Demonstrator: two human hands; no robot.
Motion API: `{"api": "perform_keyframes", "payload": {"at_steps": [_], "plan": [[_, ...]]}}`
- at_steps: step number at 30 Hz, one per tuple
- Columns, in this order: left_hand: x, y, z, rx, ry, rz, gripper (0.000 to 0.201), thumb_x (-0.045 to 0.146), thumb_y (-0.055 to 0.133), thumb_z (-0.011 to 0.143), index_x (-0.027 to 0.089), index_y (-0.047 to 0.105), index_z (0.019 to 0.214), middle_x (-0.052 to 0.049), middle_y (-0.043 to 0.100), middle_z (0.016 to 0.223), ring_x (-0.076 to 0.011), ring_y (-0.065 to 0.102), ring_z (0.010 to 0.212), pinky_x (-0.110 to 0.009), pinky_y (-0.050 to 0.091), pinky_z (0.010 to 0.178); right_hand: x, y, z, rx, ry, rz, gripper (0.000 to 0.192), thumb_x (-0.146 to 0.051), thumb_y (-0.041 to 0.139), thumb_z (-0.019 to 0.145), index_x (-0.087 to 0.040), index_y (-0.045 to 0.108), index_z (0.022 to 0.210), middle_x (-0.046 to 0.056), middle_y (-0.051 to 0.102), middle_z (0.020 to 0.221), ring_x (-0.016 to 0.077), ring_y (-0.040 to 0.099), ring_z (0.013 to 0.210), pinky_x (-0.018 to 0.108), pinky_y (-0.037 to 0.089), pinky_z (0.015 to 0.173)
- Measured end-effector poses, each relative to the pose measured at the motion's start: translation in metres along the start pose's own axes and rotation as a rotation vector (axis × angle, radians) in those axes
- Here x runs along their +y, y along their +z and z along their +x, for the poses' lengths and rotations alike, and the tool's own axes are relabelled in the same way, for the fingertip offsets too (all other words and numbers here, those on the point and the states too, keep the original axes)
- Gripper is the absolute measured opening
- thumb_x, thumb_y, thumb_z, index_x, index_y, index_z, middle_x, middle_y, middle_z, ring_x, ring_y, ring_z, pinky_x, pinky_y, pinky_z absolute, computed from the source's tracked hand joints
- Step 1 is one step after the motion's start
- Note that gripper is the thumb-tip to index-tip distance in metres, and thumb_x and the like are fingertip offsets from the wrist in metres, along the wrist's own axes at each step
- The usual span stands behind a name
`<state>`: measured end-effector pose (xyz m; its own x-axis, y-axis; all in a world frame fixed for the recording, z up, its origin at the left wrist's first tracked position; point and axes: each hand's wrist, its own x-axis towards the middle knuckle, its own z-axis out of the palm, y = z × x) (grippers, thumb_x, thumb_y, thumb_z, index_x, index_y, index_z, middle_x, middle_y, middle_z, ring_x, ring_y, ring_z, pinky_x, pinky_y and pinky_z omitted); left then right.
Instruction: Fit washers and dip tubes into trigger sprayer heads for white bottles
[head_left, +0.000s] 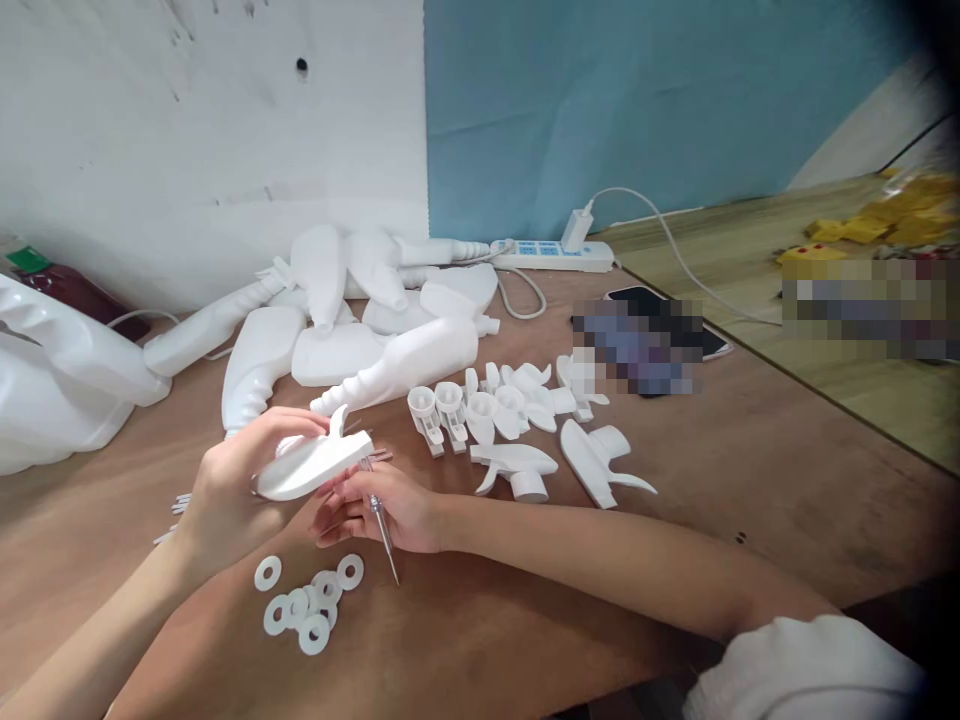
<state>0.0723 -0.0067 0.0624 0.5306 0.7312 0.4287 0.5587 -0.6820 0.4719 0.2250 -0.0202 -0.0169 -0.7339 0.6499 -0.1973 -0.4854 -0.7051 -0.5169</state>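
Light's pretty even and soft here — no harsh glare, just faint shadows under my arms on the table [750,470]. White plastic parts [517,400] look a bit washed out. Edges bend from the wide lens, the top right corner goes dark, and two patches are pixelated — everything slightly soft overall.
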Motion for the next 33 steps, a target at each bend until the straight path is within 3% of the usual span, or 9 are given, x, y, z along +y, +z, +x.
{"api": "perform_keyframes", "payload": {"at_steps": [4,10,17,22,33], "plan": [[0.008,-0.003,0.027,-0.092,0.295,0.357,0.023,0.014,0.053,0.077,0.019,0.054,0.1,-0.009,0.059,0.103,-0.0194,0.056,0.09,-0.029,0.045,0.073,0.002,-0.002,0.002,0.005,0.006,-0.001,0.021,-0.026,0.067,0.063,-0.012,0.06,0.077,0.004,0.065,0.063,0.0151,0.063,0.065,0.035,0.045,0.077],[0.017,0.011,0.048,-0.283,0.502,0.681,0.042,-0.002,0.043,0.059,0.015,0.056,0.095,-0.009,0.06,0.097,-0.0215,0.054,0.079,-0.032,0.042,0.064,0.008,-0.007,0.006,-0.031,-0.017,-0.025,0.022,-0.034,0.068,0.065,-0.014,0.059,0.07,0.001,0.061,0.058,0.0181,0.063,0.069,0.039,0.042,0.081],[0.035,0.032,0.058,-0.446,0.513,0.834,0.028,0.002,0.05,0.067,0.016,0.057,0.091,-0.008,0.056,0.087,-0.0221,0.051,0.078,-0.033,0.038,0.064,0.011,-0.01,0.01,-0.071,0.009,-0.072,0.024,-0.037,0.062,0.068,-0.012,0.062,0.067,0.005,0.063,0.067,0.014,0.059,0.066,0.034,0.042,0.084],[0.05,0.047,0.062,-0.537,0.421,0.918,0.019,0.001,0.053,0.066,0.016,0.055,0.079,-0.007,0.054,0.078,-0.0209,0.051,0.072,-0.032,0.036,0.062,0.012,-0.007,0.014,-0.059,-0.005,-0.079,0.025,-0.04,0.062,0.07,-0.015,0.061,0.073,0.001,0.058,0.059,0.0188,0.062,0.077,0.039,0.043,0.085],[0.047,0.059,0.06,-0.433,0.457,0.957,0.024,-0.003,0.042,0.069,0.015,0.053,0.08,-0.004,0.054,0.069,-0.0207,0.053,0.066,-0.032,0.033,0.055,-0.001,0.012,0.0,0.027,-0.054,-0.078,0.019,-0.032,0.067,0.068,-0.019,0.057,0.078,-0.004,0.055,0.053,0.0202,0.063,0.078,0.04,0.049,0.077]]}}
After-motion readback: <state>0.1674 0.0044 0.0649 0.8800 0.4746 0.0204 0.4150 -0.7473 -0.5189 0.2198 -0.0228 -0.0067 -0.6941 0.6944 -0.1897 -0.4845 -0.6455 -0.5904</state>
